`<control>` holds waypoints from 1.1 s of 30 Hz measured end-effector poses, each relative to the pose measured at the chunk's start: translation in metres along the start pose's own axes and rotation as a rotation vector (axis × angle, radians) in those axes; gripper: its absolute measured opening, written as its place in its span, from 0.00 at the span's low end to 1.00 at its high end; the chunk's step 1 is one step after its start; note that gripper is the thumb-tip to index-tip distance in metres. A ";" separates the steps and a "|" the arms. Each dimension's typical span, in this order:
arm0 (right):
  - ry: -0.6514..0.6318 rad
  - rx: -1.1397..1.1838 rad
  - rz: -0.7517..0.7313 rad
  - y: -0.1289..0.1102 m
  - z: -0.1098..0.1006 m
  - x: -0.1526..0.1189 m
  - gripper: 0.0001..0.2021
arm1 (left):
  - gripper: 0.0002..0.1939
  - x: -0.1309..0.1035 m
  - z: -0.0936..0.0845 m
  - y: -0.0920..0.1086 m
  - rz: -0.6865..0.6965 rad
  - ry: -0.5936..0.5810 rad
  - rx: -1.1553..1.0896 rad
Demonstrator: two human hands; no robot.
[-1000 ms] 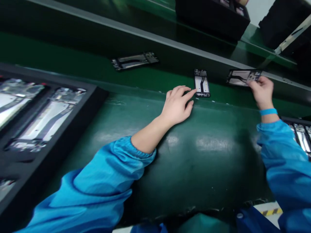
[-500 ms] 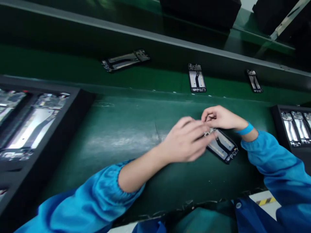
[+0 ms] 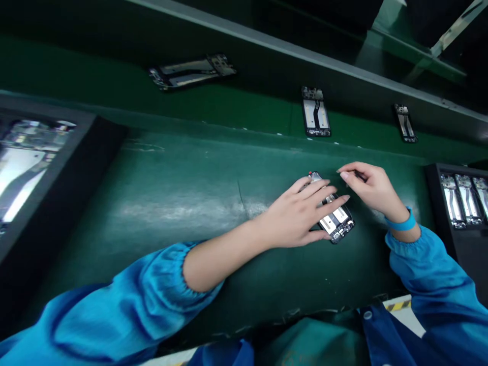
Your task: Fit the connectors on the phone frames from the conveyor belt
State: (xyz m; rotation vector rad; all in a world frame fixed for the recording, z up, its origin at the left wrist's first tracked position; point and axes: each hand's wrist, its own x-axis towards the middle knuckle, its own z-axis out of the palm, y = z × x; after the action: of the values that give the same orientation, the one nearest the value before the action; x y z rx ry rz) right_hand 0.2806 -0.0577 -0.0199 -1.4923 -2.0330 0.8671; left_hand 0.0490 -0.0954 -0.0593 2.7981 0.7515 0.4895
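Note:
An opened phone point(image 3: 340, 227) with bare circuit board, dark ribbon cable and silvery panels lies tilted on the green work mat. My left hand point(image 3: 299, 212) rests over it with the fingers spread, hiding its middle; the thumb lies by its lower edge. A small red spot shows at its upper end. Just to the right, my right hand point(image 3: 368, 185) is raised apart from the phone, thumb and forefinger pinched together. Something dark shows in the curl of its fingers, too small to name. A blue band point(image 3: 402, 221) circles that wrist.
A black tray point(image 3: 82, 127) holding opened phones stands at left, another black tray point(image 3: 434, 188) at right. Along the raised back ledge lie three more opened phones: one sideways point(image 3: 190, 72), one upright point(image 3: 316, 114), one farther right point(image 3: 405, 123). A rail point(image 3: 267, 43) runs behind.
My right hand has moved right, away from the phone's upper end. My left hand has flattened and spread over the phone, which is turned more upright. The view has shifted slightly.

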 end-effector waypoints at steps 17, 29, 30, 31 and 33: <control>-0.495 -0.423 0.098 -0.024 0.011 -0.039 0.18 | 0.27 -0.012 0.001 0.012 -0.357 0.094 -0.182; -0.520 -0.445 0.191 -0.030 0.016 -0.037 0.15 | 0.14 -0.013 0.001 0.012 -0.287 0.095 -0.077; -0.518 -0.401 0.190 -0.030 0.015 -0.036 0.14 | 0.13 -0.012 0.000 0.013 -0.292 0.099 -0.067; -0.520 -0.339 0.202 -0.028 0.014 -0.034 0.13 | 0.13 -0.011 0.000 0.013 -0.298 0.104 -0.059; -0.556 -0.175 0.286 -0.025 0.013 -0.030 0.13 | 0.12 -0.008 0.001 0.014 -0.315 0.117 -0.043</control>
State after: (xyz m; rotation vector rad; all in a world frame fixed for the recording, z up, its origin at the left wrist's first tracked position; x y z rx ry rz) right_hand 0.2647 -0.0947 -0.0109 -1.8212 -2.3610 1.3742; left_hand 0.0491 -0.1119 -0.0586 2.5609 1.1665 0.6045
